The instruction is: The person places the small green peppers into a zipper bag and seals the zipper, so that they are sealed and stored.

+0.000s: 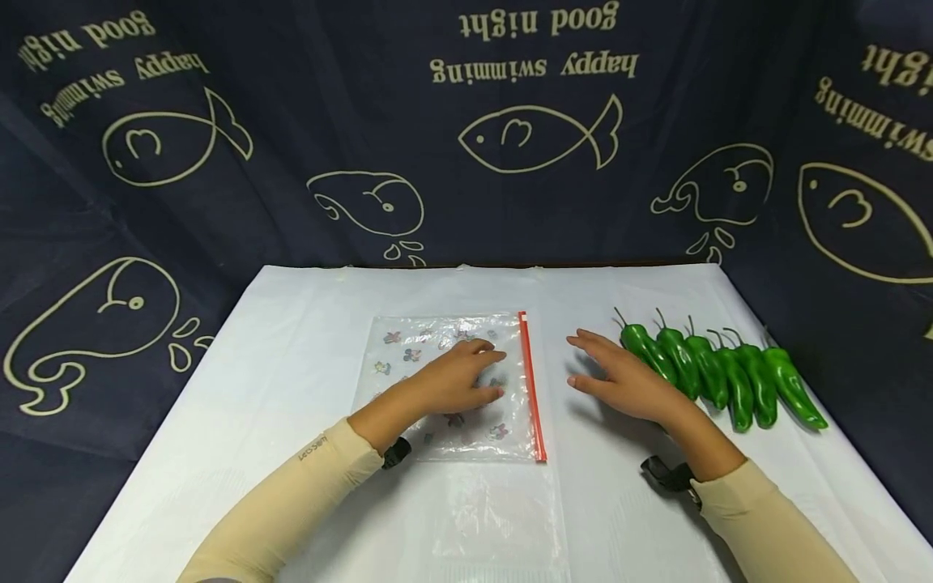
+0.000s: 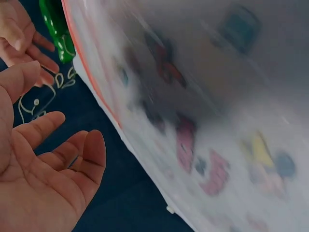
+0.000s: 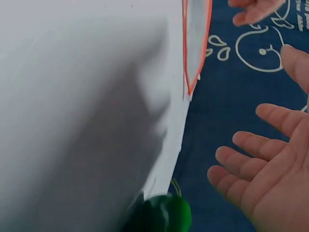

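A white-covered surface (image 1: 291, 348) fills the middle of the room, boxed in on its far, left and right sides by dark blue cloth (image 1: 364, 81). The cloth carries pale outlines of fish and whales, with "good night" and "happy swimming" printed upside down.

Around the middle of the surface lies a flat, clear bag (image 1: 474, 425) with small cartoon prints, its red zip (image 1: 533, 389) running along the right edge. Nearer than the bag is a sheet of clear plastic (image 1: 503, 518). Six green peppers (image 1: 710, 372) sit side by side at the right, most stems pointing to the far side.

The person's left hand (image 1: 459, 380) hangs over the bag, fingers loosely bent and apart, holding nothing. The right hand (image 1: 634, 385) is between bag and peppers, fingers spread and fairly straight, also holding nothing. Both arms wear beige sleeves (image 1: 291, 502).
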Demonstrator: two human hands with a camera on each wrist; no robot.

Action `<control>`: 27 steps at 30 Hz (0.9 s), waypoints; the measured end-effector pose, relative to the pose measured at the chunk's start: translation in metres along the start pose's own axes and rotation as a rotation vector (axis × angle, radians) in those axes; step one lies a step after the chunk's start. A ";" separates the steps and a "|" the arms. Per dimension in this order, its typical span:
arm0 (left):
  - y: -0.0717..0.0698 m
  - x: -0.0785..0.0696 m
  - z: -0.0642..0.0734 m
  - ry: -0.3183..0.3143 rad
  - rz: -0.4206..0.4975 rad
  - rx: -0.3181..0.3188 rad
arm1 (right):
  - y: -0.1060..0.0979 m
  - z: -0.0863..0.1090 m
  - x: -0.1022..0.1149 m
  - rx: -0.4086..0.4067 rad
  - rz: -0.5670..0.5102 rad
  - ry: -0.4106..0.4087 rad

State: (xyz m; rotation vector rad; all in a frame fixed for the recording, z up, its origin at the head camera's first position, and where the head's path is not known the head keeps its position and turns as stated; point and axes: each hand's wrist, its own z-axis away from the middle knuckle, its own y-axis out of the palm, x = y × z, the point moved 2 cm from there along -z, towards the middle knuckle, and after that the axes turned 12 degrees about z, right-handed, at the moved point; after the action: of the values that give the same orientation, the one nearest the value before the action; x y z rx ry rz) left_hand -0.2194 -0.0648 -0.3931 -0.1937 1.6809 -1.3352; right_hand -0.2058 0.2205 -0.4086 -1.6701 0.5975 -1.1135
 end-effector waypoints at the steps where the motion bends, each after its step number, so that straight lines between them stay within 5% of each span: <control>1: 0.002 -0.001 -0.003 -0.001 -0.003 0.003 | 0.002 -0.002 0.000 0.008 -0.005 -0.001; 18: 0.041 -0.012 -0.041 -0.084 -0.040 -0.011 | 0.017 -0.021 0.000 0.035 -0.037 -0.032; 27: 0.050 -0.019 -0.043 -0.167 -0.065 -0.041 | 0.019 -0.023 -0.007 0.028 -0.059 -0.021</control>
State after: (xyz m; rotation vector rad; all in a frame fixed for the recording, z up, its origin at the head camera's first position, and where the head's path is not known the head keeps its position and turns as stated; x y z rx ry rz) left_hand -0.2208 -0.0042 -0.4260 -0.3766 1.5732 -1.2967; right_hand -0.2271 0.2084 -0.4267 -1.6828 0.5200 -1.1398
